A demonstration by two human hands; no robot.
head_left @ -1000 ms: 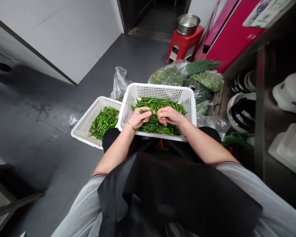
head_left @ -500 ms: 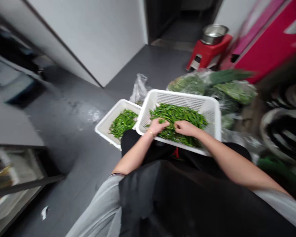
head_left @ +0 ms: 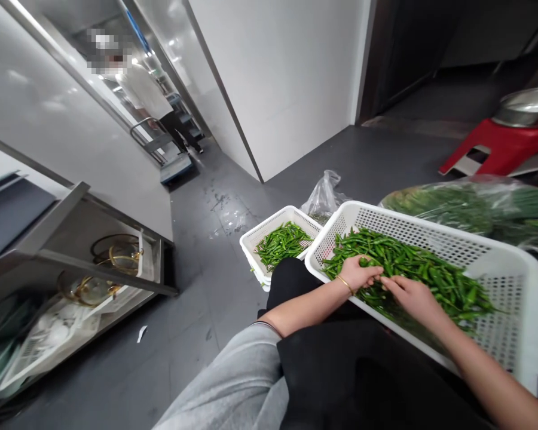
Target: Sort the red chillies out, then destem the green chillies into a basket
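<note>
A large white perforated basket (head_left: 497,257) rests across my lap, holding a heap of green chili peppers (head_left: 434,278). Over its near side, my left hand (head_left: 359,273), with a thin gold bracelet at the wrist, is closed around green chili peppers that peek out between thumb and fingers. My right hand (head_left: 410,294) meets it at the fingertips in a pinch; what lies in that pinch is too small to make out. Beside my left knee on the floor sits a smaller white basket (head_left: 250,240), with more green chilies in it.
Behind the baskets are a clear plastic bag (head_left: 323,194) and bagged green vegetables (head_left: 448,206). A red stool (head_left: 488,143) bears a metal bowl (head_left: 526,107). At left stands a steel shelf (head_left: 116,272). Farther back, a person (head_left: 146,95) is by a flatbed cart (head_left: 174,167).
My view has swung left, so the baskets appear farther right and larger, and a person with a cart shows clearly. My hands have come together at the fingertips over the chilies.
</note>
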